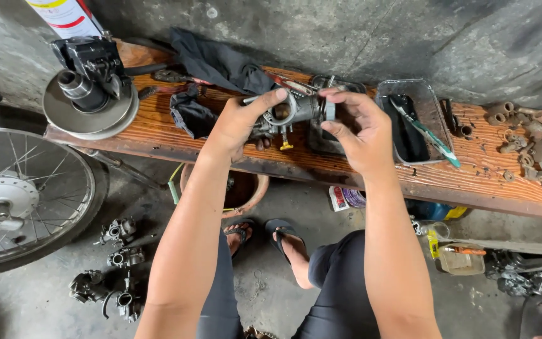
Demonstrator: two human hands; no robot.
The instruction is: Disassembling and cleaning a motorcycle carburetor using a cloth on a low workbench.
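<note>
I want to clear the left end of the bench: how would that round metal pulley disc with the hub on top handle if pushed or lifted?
The pulley disc looks like solid metal, so probably heavy and stiff. It lies flat on the wooden bench, so it should slide rather than roll. Its rim overhangs the edge, so a push outward might tip it off.

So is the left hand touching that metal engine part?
Touching. The head view shows the left hand with its thumb lying across the metal carburetor.

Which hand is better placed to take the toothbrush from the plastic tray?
Probably the right hand: it lies beside the plastic tray with the toothbrush. The left hand grips the carburetor, farther away.
</note>
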